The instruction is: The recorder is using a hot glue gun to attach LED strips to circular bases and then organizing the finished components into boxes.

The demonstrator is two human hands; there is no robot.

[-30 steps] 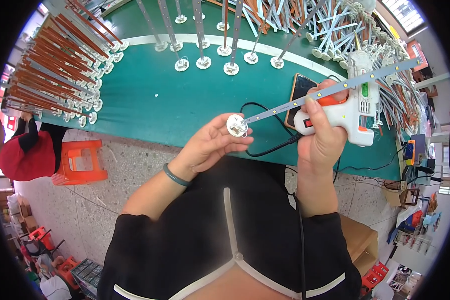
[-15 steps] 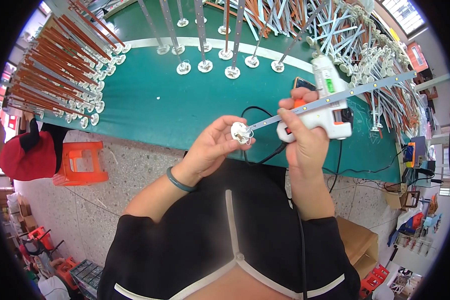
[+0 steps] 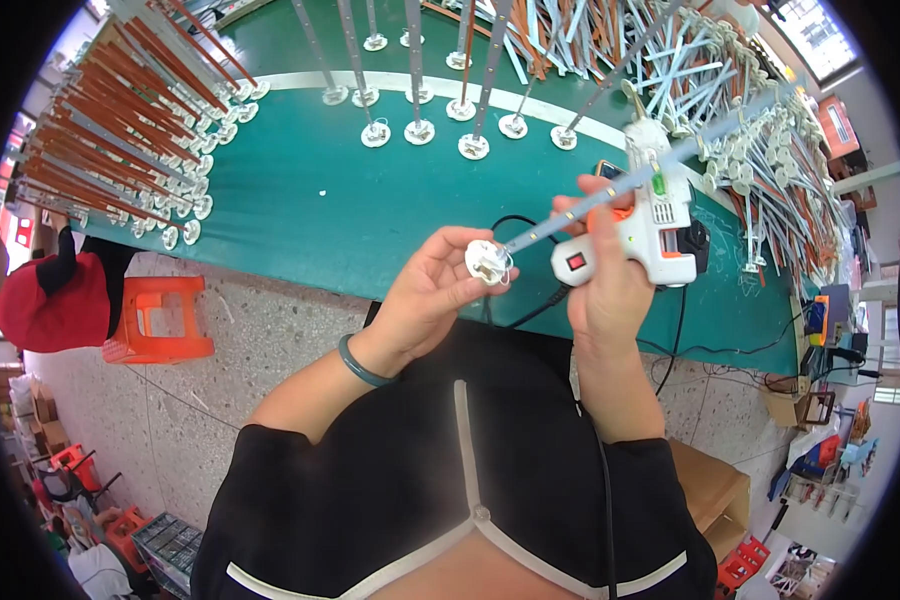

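Note:
A round white base (image 3: 484, 262) with thin loose wires sits between the thumb and fingers of my left hand (image 3: 432, 275). From it a narrow LED strip (image 3: 570, 216) slants up to the right, its far end smeared by motion. My right hand (image 3: 613, 280) is closed around the handle of a white hot glue gun (image 3: 660, 215) with an orange trigger and a red switch. The strip crosses in front of the gun and my right fingers; whether those fingers still touch it, I cannot tell. The gun's nozzle points away from me.
Several finished-looking strips on white bases (image 3: 419, 132) stand along the far side of the green table (image 3: 270, 200). Dense rows of brown strips (image 3: 120, 130) stand at left, with a loose heap of strips (image 3: 670, 60) at far right. An orange stool (image 3: 165, 320) and a person in red (image 3: 55, 305) are at left.
The LED strip has tilted further upward at its far end and now blurs. My right thumb has shifted, and more of the glue gun's handle and red switch shows.

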